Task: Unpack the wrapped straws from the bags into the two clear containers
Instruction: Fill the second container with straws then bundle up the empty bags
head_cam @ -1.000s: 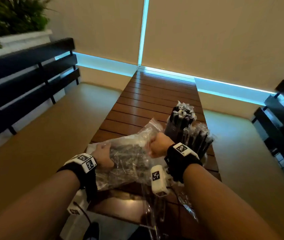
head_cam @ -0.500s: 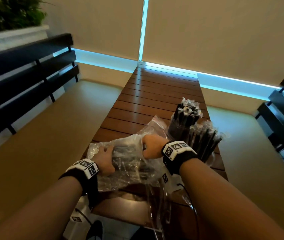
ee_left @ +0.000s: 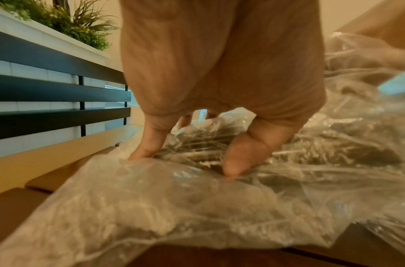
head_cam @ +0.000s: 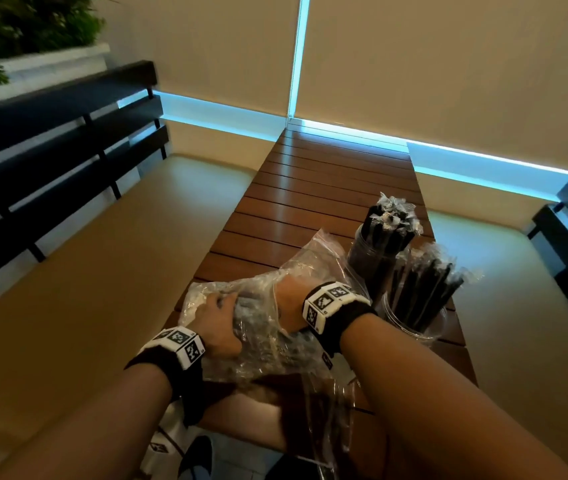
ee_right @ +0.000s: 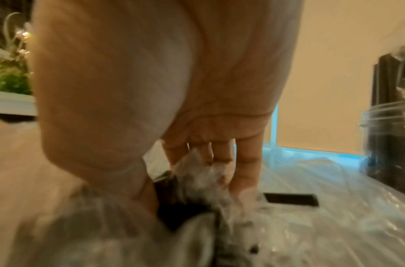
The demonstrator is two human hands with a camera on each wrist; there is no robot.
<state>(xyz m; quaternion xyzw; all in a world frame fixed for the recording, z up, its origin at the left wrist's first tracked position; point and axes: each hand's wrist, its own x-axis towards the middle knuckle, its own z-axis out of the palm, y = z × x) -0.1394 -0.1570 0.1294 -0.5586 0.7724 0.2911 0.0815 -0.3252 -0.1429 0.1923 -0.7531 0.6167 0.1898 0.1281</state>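
Note:
A clear plastic bag [head_cam: 258,341] full of wrapped black straws lies across the near end of the slatted wooden table [head_cam: 310,188]. My left hand [head_cam: 218,322] grips the bag's left part from above, thumb [ee_left: 240,159] and a finger [ee_left: 148,144] dug into the plastic [ee_left: 151,198]. My right hand [head_cam: 287,306] is inside the bag's mouth, and its fingers [ee_right: 244,162] curl round the ends of a bunch of straws [ee_right: 196,184]. To the right stand two clear containers holding black straws, the far one [head_cam: 372,261] and the near one [head_cam: 414,327].
A limp empty clear bag [head_cam: 324,420] hangs over the table's near edge. Beige bench seats [head_cam: 102,271] run along both sides, with a black slatted backrest [head_cam: 50,133] and a planter [head_cam: 16,29] on the left. The far half of the table is bare wood.
My right hand has moved from the bag's mouth deeper into the bag and closed on straws. The left hand keeps its hold on the bag.

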